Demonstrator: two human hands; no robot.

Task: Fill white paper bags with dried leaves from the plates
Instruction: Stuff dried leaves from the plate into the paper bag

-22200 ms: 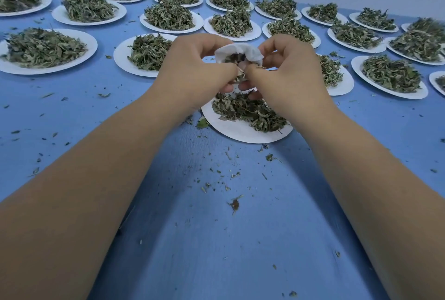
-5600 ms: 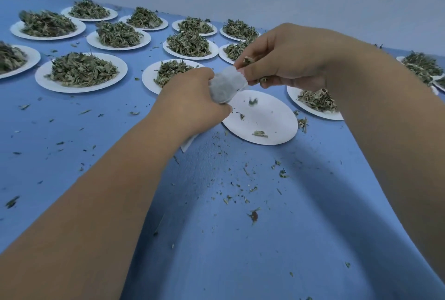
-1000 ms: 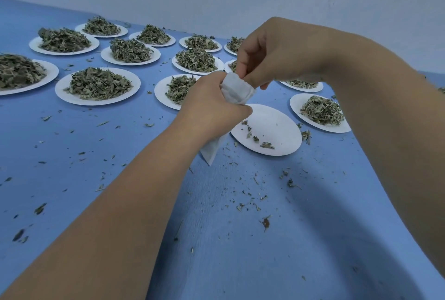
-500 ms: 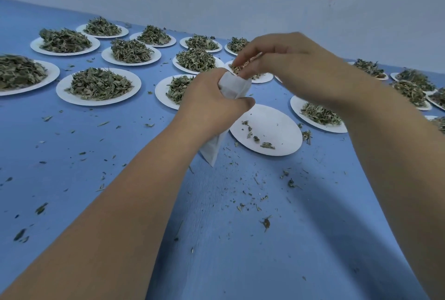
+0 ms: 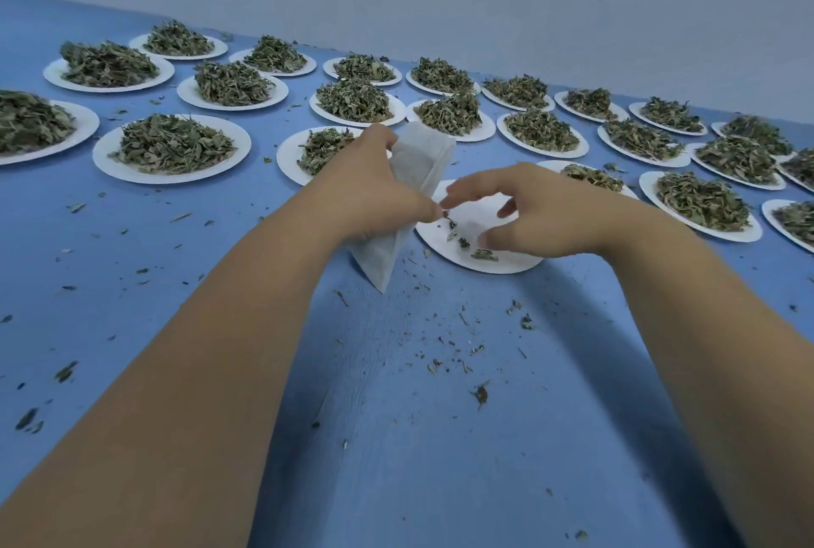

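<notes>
left hand [image 5: 374, 191] grip holds the white paper bag [image 5: 423, 160] beside the near-empty plate [image 5: 506, 263]; right hand [image 5: 537, 213] grip loose, empty, above the leaf scraps [image 5: 460, 241]: sweep them together, then pinch

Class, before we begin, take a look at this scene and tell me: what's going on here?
A person is filling a white paper bag with dried leaves. The left hand grips the bag, its mouth facing up. The right hand reaches with loosely curved fingers over the nearest plate, which holds only a few leaf scraps. Many other plates heaped with leaves wait on the blue table.
</notes>
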